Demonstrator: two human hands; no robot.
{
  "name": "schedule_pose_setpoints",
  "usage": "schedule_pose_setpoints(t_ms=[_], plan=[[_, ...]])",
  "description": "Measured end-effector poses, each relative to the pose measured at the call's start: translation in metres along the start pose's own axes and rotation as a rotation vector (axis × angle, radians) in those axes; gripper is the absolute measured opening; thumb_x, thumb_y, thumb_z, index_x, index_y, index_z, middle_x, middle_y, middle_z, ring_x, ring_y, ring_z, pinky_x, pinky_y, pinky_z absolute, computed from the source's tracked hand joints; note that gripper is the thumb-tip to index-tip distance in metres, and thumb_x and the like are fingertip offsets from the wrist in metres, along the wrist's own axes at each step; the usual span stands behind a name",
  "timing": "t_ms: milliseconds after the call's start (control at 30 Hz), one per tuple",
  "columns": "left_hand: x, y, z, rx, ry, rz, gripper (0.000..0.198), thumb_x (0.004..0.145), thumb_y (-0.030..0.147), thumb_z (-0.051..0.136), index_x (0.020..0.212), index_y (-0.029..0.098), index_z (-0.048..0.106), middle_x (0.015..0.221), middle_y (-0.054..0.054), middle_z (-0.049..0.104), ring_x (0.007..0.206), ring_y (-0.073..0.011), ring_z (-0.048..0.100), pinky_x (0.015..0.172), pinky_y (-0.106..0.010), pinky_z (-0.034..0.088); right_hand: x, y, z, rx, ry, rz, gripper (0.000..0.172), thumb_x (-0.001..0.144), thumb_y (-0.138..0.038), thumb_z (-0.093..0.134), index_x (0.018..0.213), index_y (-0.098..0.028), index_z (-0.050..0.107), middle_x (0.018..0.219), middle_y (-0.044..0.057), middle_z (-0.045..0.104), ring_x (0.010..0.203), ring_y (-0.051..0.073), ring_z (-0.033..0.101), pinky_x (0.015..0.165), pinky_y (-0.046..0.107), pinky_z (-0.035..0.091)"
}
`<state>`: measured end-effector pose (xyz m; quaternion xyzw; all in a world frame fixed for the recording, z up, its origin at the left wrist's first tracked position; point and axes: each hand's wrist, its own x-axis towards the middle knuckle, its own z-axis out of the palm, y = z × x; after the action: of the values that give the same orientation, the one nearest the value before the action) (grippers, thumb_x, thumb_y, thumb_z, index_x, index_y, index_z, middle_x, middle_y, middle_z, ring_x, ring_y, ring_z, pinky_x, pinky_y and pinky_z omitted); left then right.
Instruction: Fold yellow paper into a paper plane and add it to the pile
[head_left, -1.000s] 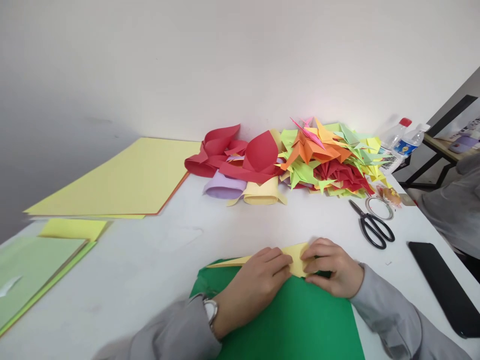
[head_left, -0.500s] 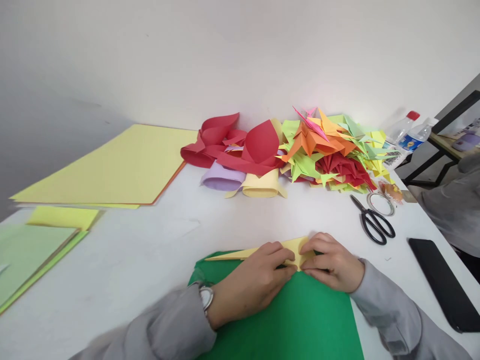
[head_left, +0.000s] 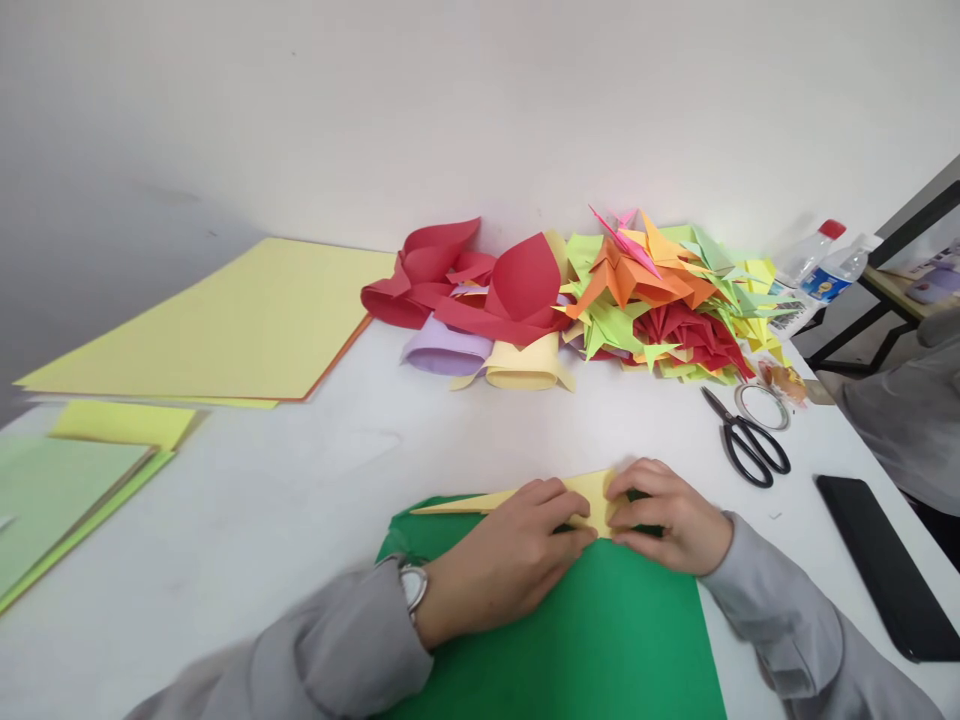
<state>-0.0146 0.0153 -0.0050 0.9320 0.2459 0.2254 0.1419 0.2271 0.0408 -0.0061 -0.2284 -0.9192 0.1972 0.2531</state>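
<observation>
A head-worn camera looks forward and down, tabletop [head_left: 247,520] close.

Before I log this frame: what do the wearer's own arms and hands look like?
Left hand and right hand: bare, no gloves. Both arms: plain grey fabric long sleeves. Left wrist: wristwatch with a pale round face; its dial markings are too small to read.

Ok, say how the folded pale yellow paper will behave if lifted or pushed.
The folded pale yellow paper looks thin, so probably light. Its folded, tapering end may be fairly stiff. Being flat, it would likely slide, not roll.
</observation>
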Motion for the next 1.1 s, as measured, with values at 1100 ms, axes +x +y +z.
schedule_pose_setpoints(t_ms=[1100], plan=[[0.001,0.0,-0.004,0.128,-0.096,0.065,0.022,0.092,0.015,0.046,0.111,0.018,0.058,0.09,-0.006,0.058,0.08,-0.0192,0.047,0.071,-0.032,0.041,0.009,-0.029,0.019,-0.157,-0.002,0.424,0.011,0.082,-0.016,0.06,0.074,-0.02,0.053,0.091,0.004,0.053,0.089,0.021,0.047,0.078,0.037,0.037]])
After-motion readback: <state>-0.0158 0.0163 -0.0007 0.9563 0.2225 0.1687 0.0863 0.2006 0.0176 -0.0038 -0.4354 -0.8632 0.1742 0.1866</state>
